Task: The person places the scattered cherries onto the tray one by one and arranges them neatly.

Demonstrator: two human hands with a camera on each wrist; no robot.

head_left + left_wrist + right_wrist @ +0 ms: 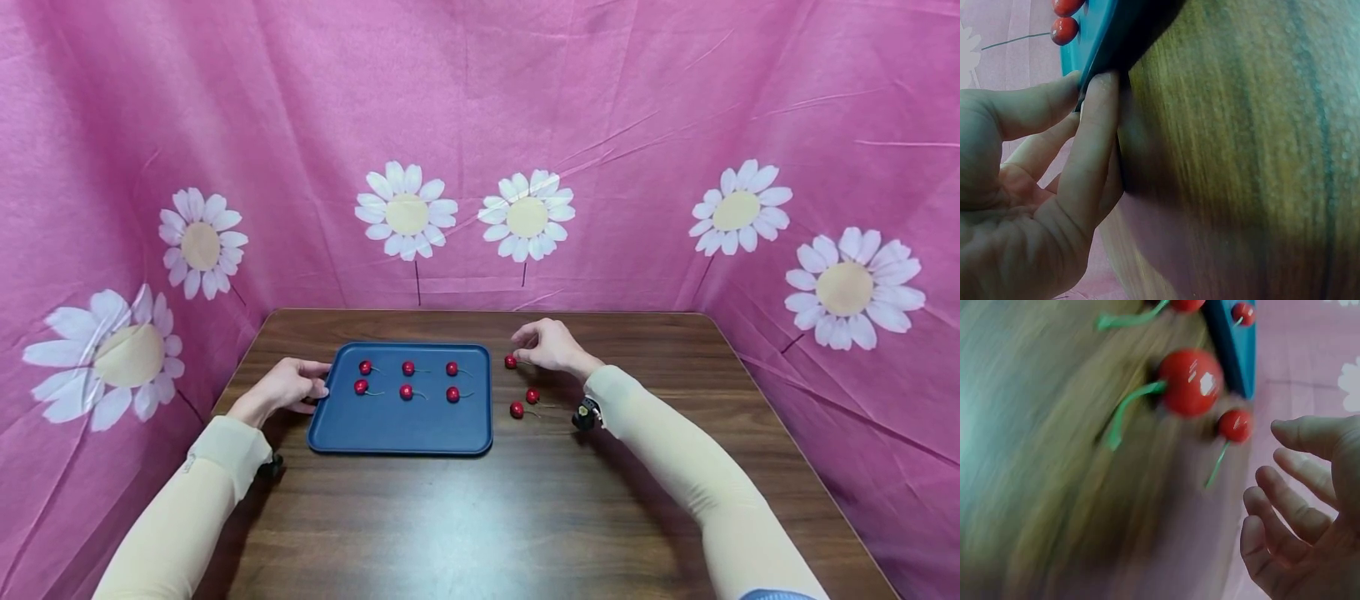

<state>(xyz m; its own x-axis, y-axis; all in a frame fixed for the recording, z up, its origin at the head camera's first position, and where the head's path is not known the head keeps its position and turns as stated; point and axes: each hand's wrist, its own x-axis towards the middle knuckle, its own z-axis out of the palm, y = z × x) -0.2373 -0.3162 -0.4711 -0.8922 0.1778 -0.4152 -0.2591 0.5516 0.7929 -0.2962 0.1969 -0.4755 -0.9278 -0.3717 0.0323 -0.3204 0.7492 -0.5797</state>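
My left hand (288,387) pinches the left rim of a dark blue tray (397,433), with the thumb over the rim and fingers against its outer side and underside in the left wrist view. Several red cherries (408,367) with green stems lie on the tray in two rows. Right of the tray, three more cherries rest on the table. My right hand (551,345) hovers by the farthest loose cherry (1235,425); in the right wrist view its loosely bent fingers (1294,469) stand apart from that cherry and hold nothing.
The brown wooden table (465,533) extends in front of the tray and to the right. Two loose cherries, one (532,396) just behind the other (517,410), lie nearer me. A pink cloth (465,100) with white daisies hangs around the table's back and sides.
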